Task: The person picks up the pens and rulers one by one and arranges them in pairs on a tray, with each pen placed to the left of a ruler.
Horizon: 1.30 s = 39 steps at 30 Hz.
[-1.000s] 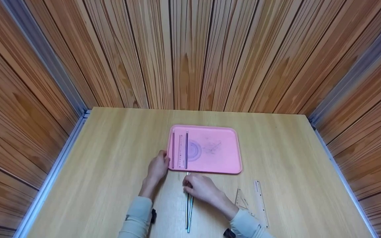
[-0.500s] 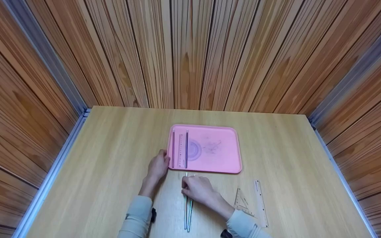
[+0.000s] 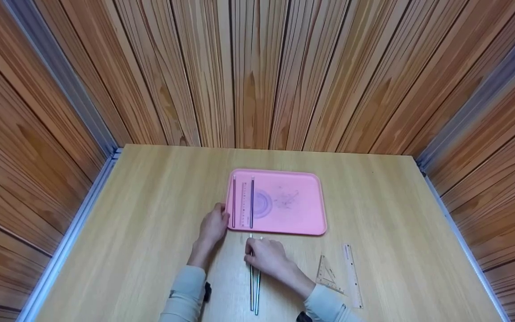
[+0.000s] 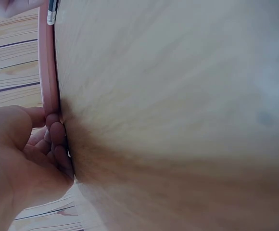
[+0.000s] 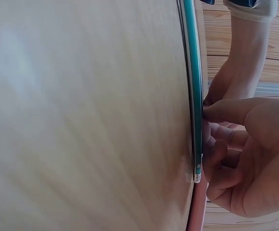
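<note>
In the head view, my left hand [image 3: 214,224] grips the left edge of a pink tray [image 3: 300,219]; thumb and curled fingers meet at its rim [image 4: 49,72] in the left wrist view. My right hand [image 3: 266,256] is just in front of the tray, over two pencils lying lengthwise on the table. It pinches at the green pencil [image 5: 195,96], whose white eraser end shows past the fingertips. A darker pencil [image 3: 251,290] runs close alongside, partly hidden under the hand. On the tray lie two dark pencils [image 3: 252,203], a clear ruler [image 3: 244,205] and a protractor [image 3: 263,205].
A set square [image 3: 327,279] lies on the wooden table [image 3: 163,188] by the right forearm. Farther right is another clear ruler [image 3: 352,275]. Wood-panelled walls [image 3: 257,89] stand behind the table and at both sides.
My right hand has shifted slightly left and toward me, and the near ends of the two pencils beneath it stand a little farther apart. The left hand and the tray stay put.
</note>
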Each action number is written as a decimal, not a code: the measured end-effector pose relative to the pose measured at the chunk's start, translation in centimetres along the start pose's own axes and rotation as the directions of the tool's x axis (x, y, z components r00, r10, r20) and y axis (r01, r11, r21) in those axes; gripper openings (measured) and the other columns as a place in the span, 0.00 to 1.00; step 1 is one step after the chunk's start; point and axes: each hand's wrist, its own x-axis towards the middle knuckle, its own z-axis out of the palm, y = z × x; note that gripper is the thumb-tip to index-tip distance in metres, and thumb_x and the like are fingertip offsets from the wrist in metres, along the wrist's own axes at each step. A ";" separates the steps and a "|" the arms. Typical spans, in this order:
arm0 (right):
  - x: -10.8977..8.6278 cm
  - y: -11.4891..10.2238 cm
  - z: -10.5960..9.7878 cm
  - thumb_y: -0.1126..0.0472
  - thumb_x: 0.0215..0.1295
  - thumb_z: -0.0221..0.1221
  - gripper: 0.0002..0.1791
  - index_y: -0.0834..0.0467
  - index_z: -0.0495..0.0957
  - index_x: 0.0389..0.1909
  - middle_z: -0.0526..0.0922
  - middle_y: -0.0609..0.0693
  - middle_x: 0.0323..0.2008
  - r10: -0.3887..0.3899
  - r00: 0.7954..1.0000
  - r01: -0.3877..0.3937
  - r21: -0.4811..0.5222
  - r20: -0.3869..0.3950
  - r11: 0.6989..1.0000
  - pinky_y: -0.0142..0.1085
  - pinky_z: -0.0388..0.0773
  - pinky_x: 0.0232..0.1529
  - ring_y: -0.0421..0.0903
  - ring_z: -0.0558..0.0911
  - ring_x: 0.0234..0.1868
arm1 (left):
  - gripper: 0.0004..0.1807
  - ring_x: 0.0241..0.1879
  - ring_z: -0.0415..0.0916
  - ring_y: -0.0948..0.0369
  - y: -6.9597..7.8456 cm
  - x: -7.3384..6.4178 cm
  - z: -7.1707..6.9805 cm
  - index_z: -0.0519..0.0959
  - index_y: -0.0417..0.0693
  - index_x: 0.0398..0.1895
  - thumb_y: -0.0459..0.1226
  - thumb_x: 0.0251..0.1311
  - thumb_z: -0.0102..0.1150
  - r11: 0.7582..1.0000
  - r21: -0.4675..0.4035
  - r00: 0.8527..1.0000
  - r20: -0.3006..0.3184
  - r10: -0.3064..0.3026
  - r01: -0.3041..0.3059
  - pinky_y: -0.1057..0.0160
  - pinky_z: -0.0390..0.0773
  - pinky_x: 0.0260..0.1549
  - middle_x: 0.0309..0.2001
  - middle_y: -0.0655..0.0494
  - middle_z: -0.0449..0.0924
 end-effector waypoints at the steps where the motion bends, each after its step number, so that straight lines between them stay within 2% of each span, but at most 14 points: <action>1: 0.0 0.0 0.0 0.55 0.59 0.65 0.04 0.49 0.81 0.31 0.81 0.41 0.25 0.001 1.000 -0.001 0.001 -0.001 1.000 0.32 0.71 0.26 0.37 0.76 0.25 | 0.17 0.44 0.80 0.59 0.0 0.0 0.0 0.71 0.46 0.62 0.40 0.75 0.47 1.000 0.002 1.000 -0.004 0.005 -0.005 0.58 0.81 0.45 0.50 0.50 0.83; 6: 0.1 0.0 0.0 0.57 0.57 0.66 0.03 0.48 0.80 0.29 0.81 0.40 0.24 -0.001 1.000 0.001 -0.011 -0.030 1.000 0.32 0.72 0.25 0.37 0.77 0.26 | 0.17 0.40 0.78 0.58 0.1 0.0 -0.1 0.72 0.43 0.61 0.39 0.74 0.49 0.999 0.039 0.999 -0.024 0.033 -0.032 0.59 0.79 0.40 0.47 0.49 0.83; 11: 0.0 0.0 0.1 0.58 0.54 0.64 0.03 0.48 0.80 0.29 0.80 0.39 0.23 0.001 0.999 -0.001 0.003 -0.042 1.000 0.32 0.71 0.24 0.36 0.76 0.24 | 0.17 0.42 0.78 0.58 0.1 -0.1 0.0 0.71 0.44 0.62 0.39 0.75 0.48 0.999 0.029 1.000 -0.016 0.017 -0.016 0.58 0.80 0.42 0.47 0.50 0.82; 15: 0.0 0.1 -0.2 0.58 0.56 0.64 0.02 0.49 0.80 0.30 0.80 0.38 0.23 0.001 0.999 0.002 0.068 -0.045 0.998 0.30 0.70 0.24 0.34 0.74 0.23 | 0.17 0.45 0.79 0.58 0.0 -0.2 0.0 0.71 0.45 0.62 0.40 0.75 0.47 1.000 0.014 1.000 -0.008 0.004 -0.004 0.56 0.80 0.47 0.50 0.50 0.82; 19: 0.4 0.4 -0.7 0.58 0.59 0.64 0.02 0.51 0.81 0.33 0.82 0.40 0.24 0.007 0.998 0.003 0.146 -0.066 0.989 0.28 0.72 0.23 0.33 0.76 0.22 | 0.18 0.47 0.80 0.57 0.0 -0.2 -0.1 0.71 0.44 0.62 0.39 0.75 0.48 1.000 0.016 1.000 -0.013 0.020 -0.020 0.56 0.81 0.48 0.51 0.48 0.82; 24: 1.0 1.1 -1.7 0.59 0.61 0.63 0.06 0.52 0.82 0.38 0.84 0.42 0.27 0.058 0.995 -0.038 0.224 -0.079 0.974 0.28 0.75 0.25 0.33 0.77 0.24 | 0.18 0.46 0.80 0.57 0.0 -0.1 0.0 0.71 0.43 0.62 0.39 0.74 0.48 0.999 0.024 0.999 -0.017 0.028 -0.028 0.56 0.81 0.47 0.50 0.47 0.82; 33: 2.0 2.6 -3.5 0.61 0.60 0.62 0.08 0.54 0.81 0.40 0.80 0.41 0.24 0.087 0.982 -0.046 0.236 -0.166 0.971 0.29 0.72 0.22 0.34 0.73 0.21 | 0.17 0.46 0.81 0.56 0.0 -0.1 -0.1 0.72 0.42 0.61 0.38 0.74 0.49 0.998 0.035 0.998 -0.026 0.050 -0.049 0.55 0.82 0.47 0.50 0.46 0.83; 39: 2.8 3.3 -4.9 0.62 0.59 0.62 0.09 0.53 0.81 0.40 0.79 0.41 0.25 0.116 0.966 -0.063 0.225 -0.230 0.972 0.30 0.72 0.24 0.36 0.73 0.23 | 0.18 0.40 0.80 0.58 0.1 -0.1 -0.1 0.71 0.41 0.62 0.38 0.74 0.50 0.998 0.047 0.999 -0.023 0.045 -0.044 0.59 0.80 0.38 0.47 0.46 0.84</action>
